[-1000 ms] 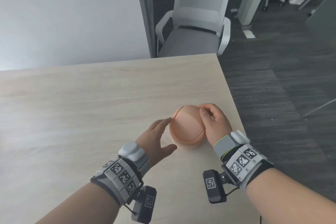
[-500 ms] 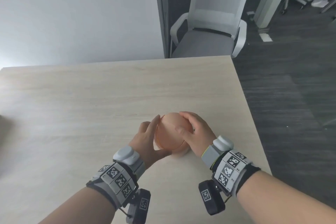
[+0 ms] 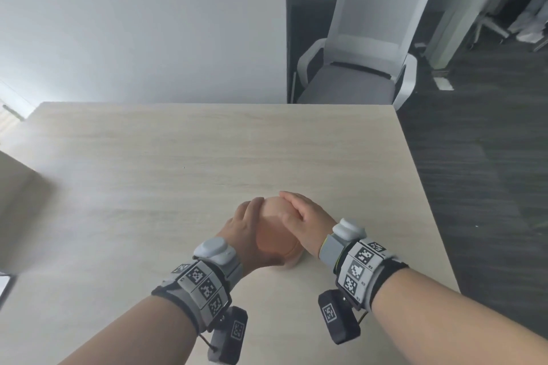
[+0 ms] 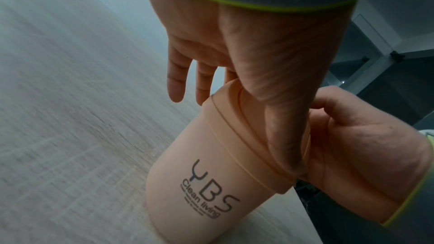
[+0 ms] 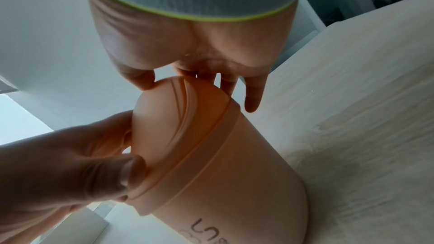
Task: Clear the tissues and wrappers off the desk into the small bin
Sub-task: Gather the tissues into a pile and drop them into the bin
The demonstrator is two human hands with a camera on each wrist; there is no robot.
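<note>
- The small bin (image 3: 274,241), a peach-coloured plastic tub with a domed lid, stands on the pale wood-grain surface (image 3: 178,175) near its right edge, closer to the near side than the far one.
- Dark lettering reading "YBS clean living" runs down the side of the small bin, plain in the left wrist view.
- The left hand (image 3: 247,231) holds the small bin from its left side: the thumb lies across the lid and rim, and the fingers reach along the far side of the lid, fairly straight.
- The right hand (image 3: 305,224) lies over the lid from the right, with its fingers draped across the dome and its thumb set against the lid's near side.
- From the right wrist view, the fingertips (image 5: 252,103) of the right hand hang past the lid's edge, and one of them is clear of the plastic.
- The lid (image 5: 178,116) sits on the small bin; a raised band circles the tub just below it.
- Both wrists carry grey bands (image 3: 204,281) with black-and-white square markers and a small dark camera hanging beneath.
- Beyond the far right corner of the surface stands a grey office chair (image 3: 367,47) with white armrests, on dark carpet.
- A pale wall (image 3: 142,24) runs behind the far edge of the surface.
</note>
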